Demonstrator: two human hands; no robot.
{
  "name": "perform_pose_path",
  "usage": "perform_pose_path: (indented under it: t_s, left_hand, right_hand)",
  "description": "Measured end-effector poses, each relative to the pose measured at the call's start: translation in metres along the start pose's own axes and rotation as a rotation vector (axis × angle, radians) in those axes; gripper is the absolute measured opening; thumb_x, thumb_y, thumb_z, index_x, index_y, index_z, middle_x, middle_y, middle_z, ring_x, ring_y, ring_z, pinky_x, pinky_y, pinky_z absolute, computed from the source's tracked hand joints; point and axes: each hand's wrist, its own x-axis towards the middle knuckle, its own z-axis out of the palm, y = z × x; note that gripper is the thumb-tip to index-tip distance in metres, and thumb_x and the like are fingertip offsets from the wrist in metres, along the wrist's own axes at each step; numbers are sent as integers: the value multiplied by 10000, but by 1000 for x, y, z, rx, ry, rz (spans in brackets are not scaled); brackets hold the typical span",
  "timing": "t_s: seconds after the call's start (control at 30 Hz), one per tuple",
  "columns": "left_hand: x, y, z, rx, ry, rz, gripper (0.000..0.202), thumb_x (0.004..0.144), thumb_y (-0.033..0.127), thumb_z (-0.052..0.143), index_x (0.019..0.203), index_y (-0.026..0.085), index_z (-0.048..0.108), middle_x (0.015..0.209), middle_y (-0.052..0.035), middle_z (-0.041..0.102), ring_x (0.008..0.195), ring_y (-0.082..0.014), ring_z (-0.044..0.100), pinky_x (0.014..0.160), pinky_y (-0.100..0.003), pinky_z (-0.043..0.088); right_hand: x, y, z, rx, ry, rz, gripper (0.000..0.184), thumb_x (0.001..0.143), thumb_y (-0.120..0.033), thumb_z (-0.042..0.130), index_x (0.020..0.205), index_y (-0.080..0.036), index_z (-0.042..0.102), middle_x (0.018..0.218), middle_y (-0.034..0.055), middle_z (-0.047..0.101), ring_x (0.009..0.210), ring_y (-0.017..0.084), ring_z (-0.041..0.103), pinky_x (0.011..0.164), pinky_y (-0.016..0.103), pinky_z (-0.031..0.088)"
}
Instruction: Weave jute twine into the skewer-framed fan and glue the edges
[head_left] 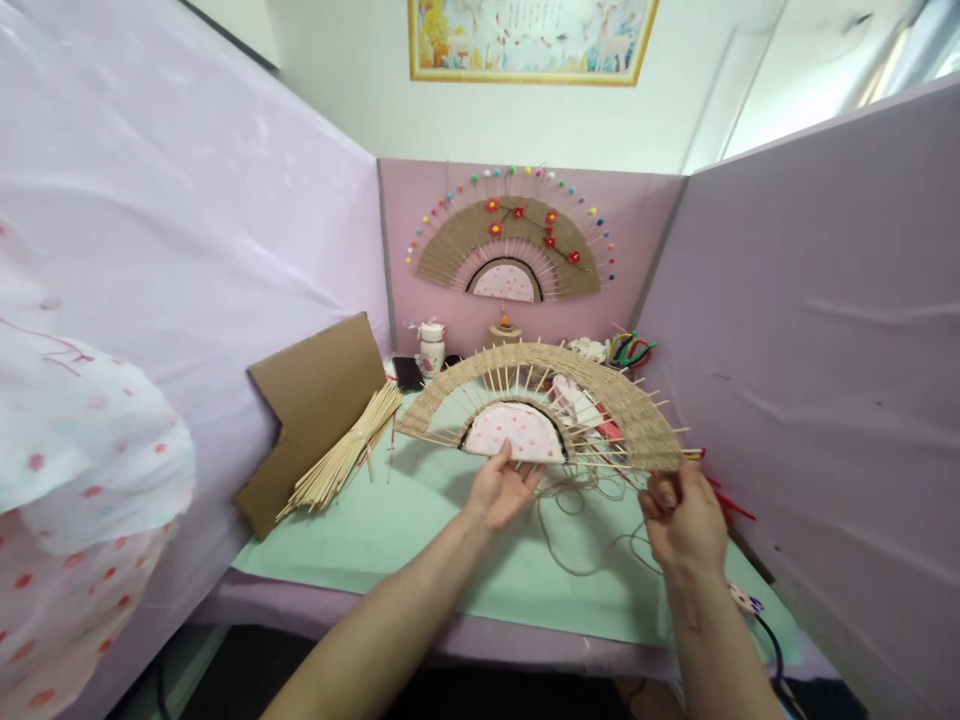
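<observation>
A half-made fan (630, 405) of thin wooden sticks wound with jute twine stands upright over the green mat (390, 530). Its centre is a pink dotted half-disc (514, 432). My left hand (501, 490) grips the bottom edge of that half-disc from below. At the fan's right end my right hand (684, 515) pinches the twine against the outer sticks. Loose twine (581, 535) trails in loops over the mat between my hands.
A bundle of loose sticks (343, 452) and a brown cardboard piece (315, 400) lie at the left. A finished fan (510, 245) hangs on the back panel above a small jar (430, 348), a black phone (409, 372) and pliers (630, 350). Pink partition walls enclose three sides.
</observation>
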Motion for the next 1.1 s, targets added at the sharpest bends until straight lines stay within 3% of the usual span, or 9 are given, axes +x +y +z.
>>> perform_pose_path:
  t_s: [0.13,0.27,0.53,0.77,1.1]
  left_hand:
    - [22,31,-5,33,-47,47,222,984,214,468,984,165,684,811,-63,749,770,-164,721,890,-346,552]
    - [34,46,-17,23,-87,80,266,1000,281,446,1076,204,688,839,-60,763,781,-159,723,914,-374,544]
    - [40,53,-29,-17,-132,115,334,1019,330,377,1109,238,685,894,-72,773,824,-173,726,921,-402,540]
    - [37,56,-31,-2,-139,136,279,1001,262,435,1117,238,687,907,-69,772,816,-176,728,882,-375,556]
    - [36,53,-30,4,-136,125,303,1011,286,411,1085,233,701,888,-65,772,769,-165,722,851,-373,563]
  right_hand:
    - [0,23,14,-23,-56,5,504,691,-526,792,658,-216,395,492,-111,333,444,50,251,399,183,212]
    - [0,43,19,-69,-142,12,471,712,-555,766,648,-214,448,530,-77,420,480,65,323,435,200,267]
    - [-7,65,15,-52,-155,39,472,657,-603,789,645,-209,528,593,-35,519,504,79,404,465,224,349]
    - [-9,66,11,-36,-172,97,453,600,-560,839,665,-210,560,614,-33,532,494,76,407,437,223,343]
    - [-14,68,4,40,-156,98,370,651,-504,831,770,-244,596,686,-48,527,487,58,388,434,210,345]
